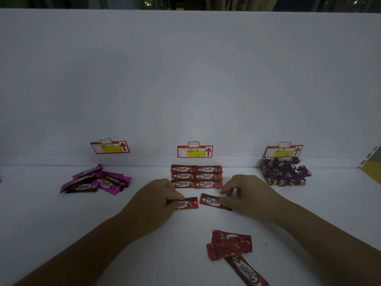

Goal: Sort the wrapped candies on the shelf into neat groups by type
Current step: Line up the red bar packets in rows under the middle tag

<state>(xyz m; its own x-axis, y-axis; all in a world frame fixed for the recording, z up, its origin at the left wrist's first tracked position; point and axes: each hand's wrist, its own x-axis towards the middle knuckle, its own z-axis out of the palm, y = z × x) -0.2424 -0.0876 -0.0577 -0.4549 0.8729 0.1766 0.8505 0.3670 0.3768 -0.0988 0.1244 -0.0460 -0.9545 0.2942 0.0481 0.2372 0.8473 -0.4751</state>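
Observation:
Several red Choco candies (196, 176) lie in a tidy two-column block at the back centre of the white shelf (51, 213). Just in front of the block, my left hand (156, 200) pinches the left end of one red Choco candy (188, 203). My right hand (245, 195) pinches the right end of a second red Choco candy (210, 201), which lies tilted. A loose heap of red Choco candies (231, 246) sits near the front, right of centre. Magenta candies (97, 180) are piled at the left, and small purple twist-wrapped candies (285, 172) at the right.
Three red and yellow price tags (194, 151) stand along the white back wall, one behind each pile. A yellow and green divider (373, 168) marks the shelf's right end.

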